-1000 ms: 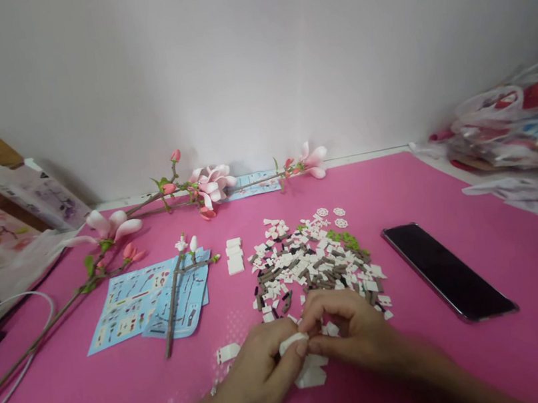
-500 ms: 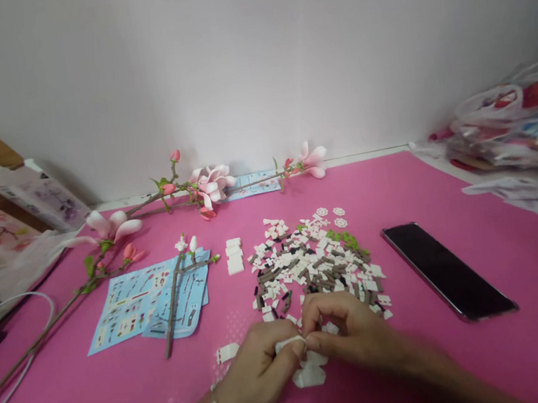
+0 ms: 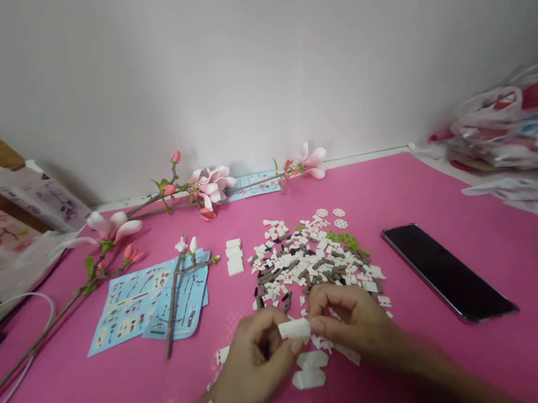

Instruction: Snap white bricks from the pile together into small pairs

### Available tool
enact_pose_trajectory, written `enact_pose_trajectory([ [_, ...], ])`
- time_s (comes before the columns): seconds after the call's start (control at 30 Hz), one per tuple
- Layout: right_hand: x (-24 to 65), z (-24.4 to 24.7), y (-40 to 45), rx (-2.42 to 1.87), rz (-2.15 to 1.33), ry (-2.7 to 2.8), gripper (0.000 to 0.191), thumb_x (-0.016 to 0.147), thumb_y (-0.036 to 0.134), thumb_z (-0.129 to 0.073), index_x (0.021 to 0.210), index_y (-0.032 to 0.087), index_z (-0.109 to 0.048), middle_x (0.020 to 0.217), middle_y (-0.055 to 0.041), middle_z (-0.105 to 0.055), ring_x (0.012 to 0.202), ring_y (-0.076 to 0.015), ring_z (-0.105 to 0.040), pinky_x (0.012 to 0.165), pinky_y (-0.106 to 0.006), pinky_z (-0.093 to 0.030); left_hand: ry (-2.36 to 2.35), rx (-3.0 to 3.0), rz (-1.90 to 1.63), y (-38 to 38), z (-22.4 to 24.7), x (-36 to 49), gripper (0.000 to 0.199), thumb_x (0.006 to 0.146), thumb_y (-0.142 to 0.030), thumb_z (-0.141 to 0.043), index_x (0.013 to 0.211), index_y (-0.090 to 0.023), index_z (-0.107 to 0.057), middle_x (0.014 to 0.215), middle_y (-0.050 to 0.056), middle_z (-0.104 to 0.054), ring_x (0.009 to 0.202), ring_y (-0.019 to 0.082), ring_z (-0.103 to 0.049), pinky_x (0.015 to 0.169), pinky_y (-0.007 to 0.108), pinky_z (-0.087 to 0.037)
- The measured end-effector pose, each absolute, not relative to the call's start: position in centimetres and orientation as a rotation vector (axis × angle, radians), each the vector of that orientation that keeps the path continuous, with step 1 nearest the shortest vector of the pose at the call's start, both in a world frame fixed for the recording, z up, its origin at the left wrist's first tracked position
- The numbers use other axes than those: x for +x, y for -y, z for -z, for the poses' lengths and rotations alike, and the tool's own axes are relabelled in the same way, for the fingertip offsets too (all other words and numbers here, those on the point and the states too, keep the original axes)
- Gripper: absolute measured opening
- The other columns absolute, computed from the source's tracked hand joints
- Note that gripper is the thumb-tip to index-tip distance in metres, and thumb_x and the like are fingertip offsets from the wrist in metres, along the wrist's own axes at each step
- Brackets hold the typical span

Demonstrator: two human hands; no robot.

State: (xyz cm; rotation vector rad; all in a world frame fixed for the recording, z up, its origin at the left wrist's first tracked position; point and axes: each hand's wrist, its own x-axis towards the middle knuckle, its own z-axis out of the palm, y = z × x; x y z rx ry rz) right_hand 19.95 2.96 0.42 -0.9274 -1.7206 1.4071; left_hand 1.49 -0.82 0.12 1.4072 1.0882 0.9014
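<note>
Both my hands are low at the centre of the pink mat [image 3: 474, 359]. My left hand [image 3: 256, 368] and my right hand [image 3: 353, 323] pinch opposite ends of a white plastic brick assembly [image 3: 294, 329]. Just below them lie two flat white petal-shaped brick pieces [image 3: 308, 379], and a loose white plate [image 3: 347, 354] sits beside my right hand. A large pile of small white, brown and green bricks [image 3: 308, 263] spreads just above my fingers. A short stack of white bricks [image 3: 234, 257] stands left of the pile.
Blue instruction sheets [image 3: 147, 300] lie left with a brown toy branch [image 3: 173, 303] across them. A black smartphone [image 3: 446, 272] lies right. Artificial magnolia stems [image 3: 210, 184] rest along the wall. Plastic bags [image 3: 516, 131] sit at the far right.
My hands have drawn slightly apart and upward, so the white assembly between them now shows more fully. A loose white plate now shows by my right hand.
</note>
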Motion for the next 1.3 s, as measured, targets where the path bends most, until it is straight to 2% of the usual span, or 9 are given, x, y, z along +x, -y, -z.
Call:
enact_pose_trajectory([
  [0.3, 19.9, -0.9, -3.0, -0.833, -1.185, 1.898, 0.011, 0.079, 0.025, -0.063, 0.071, 0.018, -0.064, 0.067, 0.0003, -0.057, 0.063, -0.0120, -0.052, 0.059, -0.024, -0.041, -1.165, 1.535, -0.907, 0.8, 0.2, 1.7, 0.026, 0.081, -0.032, -0.057, 0.062, -0.018, -0.047, 0.053, -0.004, -0.044, 0.046, 0.009, -0.038, 0.045, 0.021, -0.027],
  [0.5, 19.8, -0.6, -2.8, -0.814, -1.063, 1.947, 0.013, 0.079, 0.025, -0.061, 0.067, 0.018, -0.061, 0.066, -0.0003, -0.057, 0.063, -0.0129, -0.051, 0.058, -0.025, -0.042, -1.164, 1.602, -0.888, 0.8, 0.4, 1.7, 0.021, 0.079, -0.032, -0.061, 0.066, -0.017, -0.053, 0.053, -0.004, -0.047, 0.046, 0.009, -0.038, 0.046, 0.021, -0.027],
  [0.67, 20.0, -0.4, -2.9, -0.777, -1.059, 1.944, 0.017, 0.081, 0.031, -0.064, 0.072, 0.018, -0.066, 0.065, -0.0005, -0.058, 0.062, -0.0124, -0.052, 0.058, -0.025, -0.042, -1.167, 1.522, -0.985, 0.7, 0.0, 1.7, 0.025, 0.081, -0.035, -0.061, 0.066, -0.016, -0.054, 0.061, -0.001, -0.052, 0.054, 0.011, -0.047, 0.049, 0.023, -0.033],
  [0.8, 19.8, -0.4, -3.0, -0.733, -0.971, 2.018, 0.013, 0.082, 0.024, -0.062, 0.072, 0.018, -0.068, 0.066, -0.0016, -0.060, 0.067, -0.0141, -0.054, 0.063, -0.026, -0.041, -1.057, 1.361, -1.144, 0.6, -0.2, 1.7, 0.020, 0.081, -0.033, -0.062, 0.072, -0.017, -0.056, 0.073, 0.001, -0.055, 0.067, 0.014, -0.054, 0.056, 0.023, -0.041],
  [0.9, 19.8, -0.3, -3.2, -0.853, -0.890, 2.043, 0.014, 0.084, 0.019, -0.057, 0.074, 0.018, -0.067, 0.068, -0.0019, -0.060, 0.069, -0.0155, -0.055, 0.066, -0.028, -0.041, -1.051, 1.170, -1.223, 0.4, 0.1, 1.3, 0.018, 0.082, -0.031, -0.062, 0.075, -0.018, -0.052, 0.080, 0.002, -0.063, 0.057, 0.010, -0.055, 0.051, 0.021, -0.043],
  [1.03, 20.5, 0.4, -4.1, -1.178, -0.628, 2.039, 0.019, 0.083, 0.009, -0.048, 0.085, 0.018, -0.065, 0.078, -0.0050, -0.060, 0.078, -0.0195, -0.054, 0.071, -0.033, -0.041, -1.133, 0.927, -1.325, 0.1, 0.7, 0.7, 0.018, 0.083, -0.029, -0.061, 0.078, -0.019, -0.047, 0.074, -0.002, -0.068, 0.037, 0.005, -0.047, 0.038, 0.017, -0.036],
  [1.17, 21.3, 1.0, -4.9, -1.364, -0.337, 2.112, 0.032, 0.075, 0.000, -0.044, 0.093, 0.016, -0.066, 0.091, -0.0092, -0.061, 0.089, -0.0243, -0.052, 0.081, -0.042, -0.040, -1.198, 0.837, -1.367, -0.4, 0.8, 0.4, 0.017, 0.081, -0.030, -0.062, 0.081, -0.019, -0.050, 0.072, -0.002, -0.069, 0.036, 0.004, -0.046, 0.038, 0.015, -0.035],
  [1.3, 21.7, 0.8, -5.1, -1.520, -0.179, 2.167, 0.034, 0.075, 0.000, -0.048, 0.096, 0.015, -0.069, 0.101, -0.0111, -0.062, 0.099, -0.0276, -0.051, 0.093, -0.049, -0.035, -1.252, 0.739, -1.408, -0.7, 0.1, 0.6, 0.018, 0.078, -0.032, -0.064, 0.080, -0.019, -0.053, 0.056, -0.007, -0.060, 0.034, 0.003, -0.040, 0.038, 0.015, -0.035],
])
